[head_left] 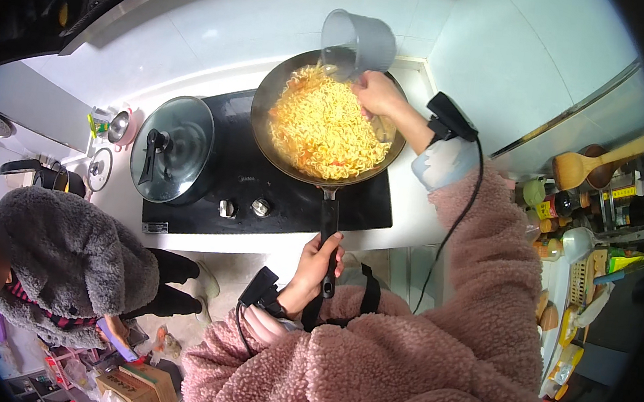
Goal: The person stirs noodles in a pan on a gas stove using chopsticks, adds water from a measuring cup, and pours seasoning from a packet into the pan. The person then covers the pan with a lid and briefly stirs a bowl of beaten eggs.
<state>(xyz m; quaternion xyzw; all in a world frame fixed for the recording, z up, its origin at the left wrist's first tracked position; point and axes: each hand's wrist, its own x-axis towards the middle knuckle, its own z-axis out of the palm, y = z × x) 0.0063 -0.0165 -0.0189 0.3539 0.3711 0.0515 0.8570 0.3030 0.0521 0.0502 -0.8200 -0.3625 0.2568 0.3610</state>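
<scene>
A dark frying pan (263, 131) full of yellow wavy noodles (329, 121) sits on the right side of the black stove. Red bits show among the noodles. My left hand (314, 268) is closed round the pan's black handle (329, 221), near its end. Over the far rim of the pan, my right hand (379, 97) grips a translucent grey plastic cup (370, 43). The cup is tipped on its side, its mouth toward the left above the noodles. Whether anything runs out of it is hard to make out.
A lidded pot (177, 150) stands on the left of the black stove (298, 210). Another person in a grey fleece coat (64, 255) is at the left. Bottles and a wooden spoon (570, 171) crowd the right side. A cardboard box (137, 388) lies at lower left.
</scene>
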